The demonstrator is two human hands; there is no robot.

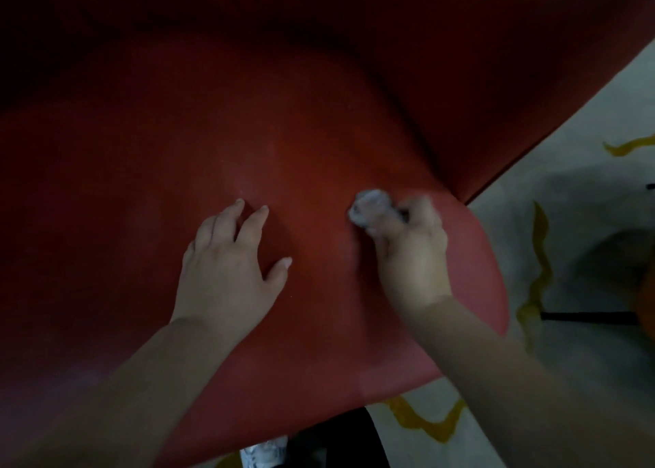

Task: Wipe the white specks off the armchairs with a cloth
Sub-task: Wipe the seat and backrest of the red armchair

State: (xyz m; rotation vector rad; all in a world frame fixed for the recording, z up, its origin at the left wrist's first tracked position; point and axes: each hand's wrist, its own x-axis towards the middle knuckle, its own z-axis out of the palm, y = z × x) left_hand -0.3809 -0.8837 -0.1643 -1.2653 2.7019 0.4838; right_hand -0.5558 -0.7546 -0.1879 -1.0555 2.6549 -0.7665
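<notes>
— Looking down, we see the red armchair [248, 148] seat filling most of the view, with its curved front edge running from the lower middle up to the right side. Where are our hands?

— Our left hand [227, 269] lies flat on the seat near the middle, fingers straight and spread a little, thumb out to the right, holding nothing. Our right hand [411, 251] sits close to the seat's right edge, fingers curled round a small bunched grey-white cloth [370, 208] that pokes out past the knuckles and touches the seat.

— And the specks?

— We make out a faint pale haze on the seat just above our left fingertips; single specks are too blurred to tell.

— How much seat lies free?

— A broad stretch of red runs to the left and toward the dark backrest at the top. To the right the seat ends just beside our right hand, and beyond that edge we see pale floor [567, 219] with yellow squiggles. A shoe [264, 455] shows below the front edge.
</notes>
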